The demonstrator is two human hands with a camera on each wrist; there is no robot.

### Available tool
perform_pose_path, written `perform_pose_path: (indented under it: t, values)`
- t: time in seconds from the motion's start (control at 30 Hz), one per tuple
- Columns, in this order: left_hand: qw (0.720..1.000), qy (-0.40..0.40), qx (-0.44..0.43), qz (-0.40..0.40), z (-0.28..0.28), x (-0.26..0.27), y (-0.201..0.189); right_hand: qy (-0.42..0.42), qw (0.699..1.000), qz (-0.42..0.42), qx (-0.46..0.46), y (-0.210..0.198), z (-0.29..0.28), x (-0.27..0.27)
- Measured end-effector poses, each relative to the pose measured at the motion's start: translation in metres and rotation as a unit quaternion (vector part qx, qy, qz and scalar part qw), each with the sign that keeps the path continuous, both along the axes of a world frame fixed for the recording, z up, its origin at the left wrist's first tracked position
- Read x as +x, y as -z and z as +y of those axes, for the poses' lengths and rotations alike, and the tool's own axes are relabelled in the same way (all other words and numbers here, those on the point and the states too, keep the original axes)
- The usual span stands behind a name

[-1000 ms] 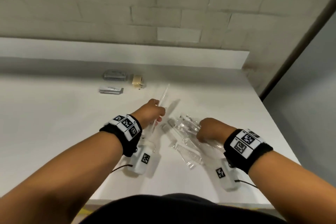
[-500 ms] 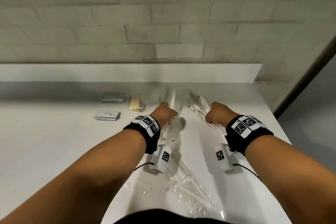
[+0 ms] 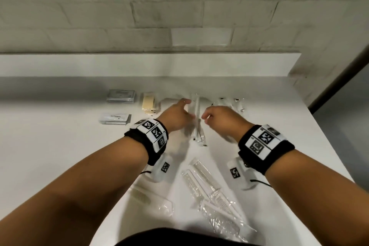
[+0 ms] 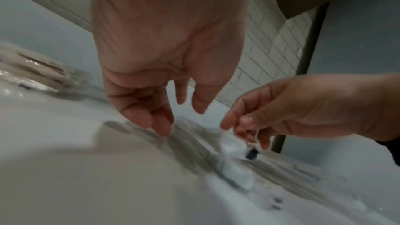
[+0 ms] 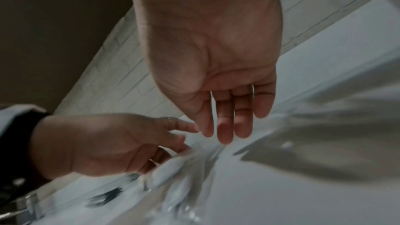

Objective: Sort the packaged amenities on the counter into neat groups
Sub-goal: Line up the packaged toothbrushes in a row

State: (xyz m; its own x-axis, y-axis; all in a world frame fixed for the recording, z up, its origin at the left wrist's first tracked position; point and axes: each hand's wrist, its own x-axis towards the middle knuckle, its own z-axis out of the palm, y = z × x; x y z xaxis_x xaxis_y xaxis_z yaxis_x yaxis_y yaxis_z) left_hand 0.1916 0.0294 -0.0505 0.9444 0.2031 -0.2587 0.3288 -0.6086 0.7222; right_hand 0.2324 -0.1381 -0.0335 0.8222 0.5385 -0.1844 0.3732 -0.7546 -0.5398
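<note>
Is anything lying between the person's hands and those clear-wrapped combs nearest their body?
Nothing visible does. The clear-wrapped white combs lie on bare white counter below both wrists; the left hand and right hand hover over long clear packets farther back.

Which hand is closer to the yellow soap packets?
Left. The left hand is just right of the yellow soap packets; the right hand is farther right.
</note>
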Motion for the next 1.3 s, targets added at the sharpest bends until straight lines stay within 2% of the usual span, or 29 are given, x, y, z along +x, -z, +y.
perform_pose_path:
  t: [0.1,0.17,0.27,0.37,0.43,0.5,0.63,0.77,0.87,1.03,1.13,1.3]
  values:
    - [0.998,-0.019,-0.044,0.043,-0.009,-0.002,0.005,-0.008,1.000,0.018,0.013,0.008,0.014,-0.010]
    - [0.995,-0.030,-0.072,0.058,-0.010,-0.007,0.007,0.025,0.998,0.027,0.051,0.008,0.015,-0.010]
    - [0.991,-0.077,-0.100,0.031,0.000,-0.017,0.005,0.058,0.997,-0.022,0.055,0.003,0.010,-0.002]
    - [0.987,-0.117,-0.106,-0.013,0.015,-0.031,-0.002,0.051,0.996,-0.065,0.011,0.001,0.005,0.004]
    - [0.988,-0.127,-0.092,-0.010,0.026,-0.043,-0.006,0.009,0.995,-0.089,-0.032,0.004,0.008,0.005]
    - [0.986,-0.136,-0.099,-0.001,0.034,-0.053,-0.008,-0.067,0.987,-0.127,-0.075,0.008,0.015,0.002]
    - [0.980,-0.174,-0.095,-0.006,0.046,-0.072,-0.011,-0.218,0.939,-0.229,-0.137,0.011,0.032,-0.011]
    - [0.971,-0.204,-0.123,-0.018,0.060,-0.090,-0.013,-0.290,0.905,-0.271,-0.155,0.010,0.046,-0.025]
    - [0.977,-0.187,-0.107,-0.007,0.069,-0.105,-0.015,-0.307,0.883,-0.305,-0.180,0.013,0.055,-0.031]
    - [0.979,-0.178,-0.104,-0.005,0.080,-0.121,-0.015,-0.311,0.879,-0.313,-0.179,0.013,0.058,-0.028]
    - [0.973,-0.192,-0.124,-0.026,0.087,-0.128,-0.018,-0.316,0.883,-0.300,-0.176,0.010,0.068,-0.033]
    - [0.970,-0.205,-0.124,-0.033,0.098,-0.139,-0.022,-0.339,0.874,-0.255,-0.238,0.006,0.093,-0.049]
